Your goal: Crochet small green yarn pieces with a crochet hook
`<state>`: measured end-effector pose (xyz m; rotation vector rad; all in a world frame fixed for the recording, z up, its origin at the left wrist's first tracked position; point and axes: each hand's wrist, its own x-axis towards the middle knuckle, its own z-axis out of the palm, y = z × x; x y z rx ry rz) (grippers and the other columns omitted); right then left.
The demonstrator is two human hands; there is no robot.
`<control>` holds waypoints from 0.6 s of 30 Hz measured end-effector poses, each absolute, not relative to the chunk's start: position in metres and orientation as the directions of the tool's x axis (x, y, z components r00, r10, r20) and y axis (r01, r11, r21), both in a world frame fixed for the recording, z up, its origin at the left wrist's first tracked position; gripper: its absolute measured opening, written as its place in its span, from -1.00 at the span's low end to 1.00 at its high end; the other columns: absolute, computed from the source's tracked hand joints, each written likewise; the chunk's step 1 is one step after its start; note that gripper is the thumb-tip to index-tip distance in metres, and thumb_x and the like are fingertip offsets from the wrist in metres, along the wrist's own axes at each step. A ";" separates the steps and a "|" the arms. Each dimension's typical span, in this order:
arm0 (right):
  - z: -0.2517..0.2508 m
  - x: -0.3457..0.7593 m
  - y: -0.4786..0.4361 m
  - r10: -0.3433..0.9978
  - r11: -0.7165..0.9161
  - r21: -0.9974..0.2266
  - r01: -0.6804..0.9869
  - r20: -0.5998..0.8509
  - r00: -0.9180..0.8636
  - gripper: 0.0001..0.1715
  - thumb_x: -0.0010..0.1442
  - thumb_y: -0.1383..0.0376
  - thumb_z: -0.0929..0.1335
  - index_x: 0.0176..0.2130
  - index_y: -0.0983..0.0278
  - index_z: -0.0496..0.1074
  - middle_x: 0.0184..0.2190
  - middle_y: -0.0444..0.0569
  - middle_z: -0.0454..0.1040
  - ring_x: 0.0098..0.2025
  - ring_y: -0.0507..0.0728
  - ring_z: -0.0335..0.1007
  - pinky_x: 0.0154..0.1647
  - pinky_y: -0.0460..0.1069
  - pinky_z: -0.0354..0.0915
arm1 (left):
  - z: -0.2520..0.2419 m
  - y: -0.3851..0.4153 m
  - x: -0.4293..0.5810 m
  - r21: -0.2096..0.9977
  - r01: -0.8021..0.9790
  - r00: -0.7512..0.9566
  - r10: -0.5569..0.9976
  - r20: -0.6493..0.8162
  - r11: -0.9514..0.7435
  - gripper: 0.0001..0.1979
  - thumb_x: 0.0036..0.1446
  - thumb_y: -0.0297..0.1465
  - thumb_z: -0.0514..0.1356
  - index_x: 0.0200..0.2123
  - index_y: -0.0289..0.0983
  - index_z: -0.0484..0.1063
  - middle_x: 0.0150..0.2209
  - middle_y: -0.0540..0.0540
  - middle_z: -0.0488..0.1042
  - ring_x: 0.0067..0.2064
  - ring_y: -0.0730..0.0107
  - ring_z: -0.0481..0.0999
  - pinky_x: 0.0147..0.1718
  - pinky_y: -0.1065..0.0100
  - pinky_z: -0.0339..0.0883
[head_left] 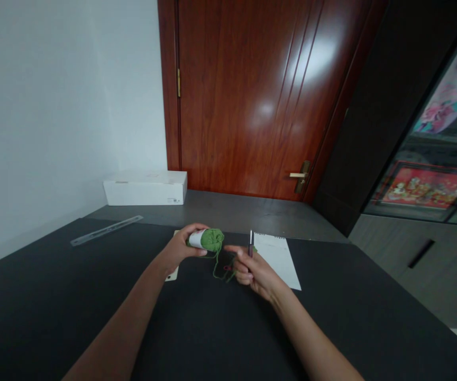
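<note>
Clutching green yarn ball (208, 239) in left hand (179, 247), right hand (255, 272) pinching pen (250, 244)

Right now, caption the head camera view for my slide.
Left hand holds a green yarn ball, right hand a pen, beside a notepad.

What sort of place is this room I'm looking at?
Probably a home study or small craft room: a long dark desk holds a ball of green yarn and a notepad, near a wooden door and a framed red picture.
</note>
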<state>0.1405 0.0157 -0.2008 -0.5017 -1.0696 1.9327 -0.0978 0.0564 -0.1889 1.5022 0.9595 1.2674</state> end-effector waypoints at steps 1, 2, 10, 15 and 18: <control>-0.203 0.135 0.014 0.817 -0.269 -0.850 -0.453 0.048 -0.574 -0.41 0.06 0.07 0.54 -0.06 0.35 0.38 -0.66 -0.36 0.14 -0.68 -0.15 -0.16 -0.65 -0.16 -0.29 | -0.188 0.055 -0.095 0.960 0.017 0.181 0.945 0.273 -0.281 -0.42 -0.35 -0.59 0.46 -0.13 -0.25 0.52 -0.18 -0.06 0.54 -0.18 0.28 0.48 -0.19 0.34 0.31; -0.206 0.130 0.012 0.823 -0.251 -0.861 -0.442 0.052 -0.566 -0.42 0.04 0.06 0.55 -0.11 0.33 0.37 -0.67 -0.36 0.14 -0.69 -0.15 -0.15 -0.66 -0.16 -0.28 | -0.186 0.053 -0.092 0.957 0.030 0.194 0.941 0.276 -0.287 -0.43 -0.35 -0.59 0.45 -0.14 -0.25 0.52 -0.18 -0.06 0.55 -0.18 0.27 0.47 -0.19 0.33 0.30; -0.218 0.113 0.014 0.946 0.004 -0.884 -0.467 0.155 -0.285 -0.46 0.04 -0.05 0.50 -0.37 0.23 0.21 -0.72 -0.37 0.19 -0.75 -0.14 -0.06 -0.72 -0.18 -0.22 | -0.179 0.048 -0.083 0.951 0.093 0.245 0.933 0.265 -0.295 -0.44 -0.35 -0.61 0.44 -0.16 -0.23 0.56 -0.17 -0.09 0.55 -0.18 0.21 0.47 -0.22 0.33 0.29; -0.218 0.115 0.014 0.953 -0.001 -0.875 -0.484 0.146 -0.265 -0.49 0.00 0.02 0.53 -0.38 0.22 0.22 -0.77 -0.41 0.15 -0.76 -0.13 -0.07 -0.72 -0.19 -0.22 | -0.184 0.051 -0.083 0.956 0.065 0.211 0.941 0.266 -0.285 -0.44 -0.37 -0.61 0.46 -0.17 -0.25 0.56 -0.21 -0.08 0.56 -0.20 0.24 0.48 -0.22 0.34 0.30; -0.220 0.115 0.015 0.953 -0.111 -0.834 -0.541 0.064 -0.296 -0.46 -0.05 0.03 0.55 -0.38 0.21 0.21 -0.78 -0.43 0.11 -0.77 -0.15 -0.14 -0.72 -0.19 -0.32 | -0.187 0.055 -0.090 0.967 -0.023 0.098 0.962 0.254 -0.253 -0.42 -0.36 -0.57 0.49 -0.14 -0.25 0.54 -0.22 -0.08 0.57 -0.23 0.26 0.50 -0.25 0.34 0.33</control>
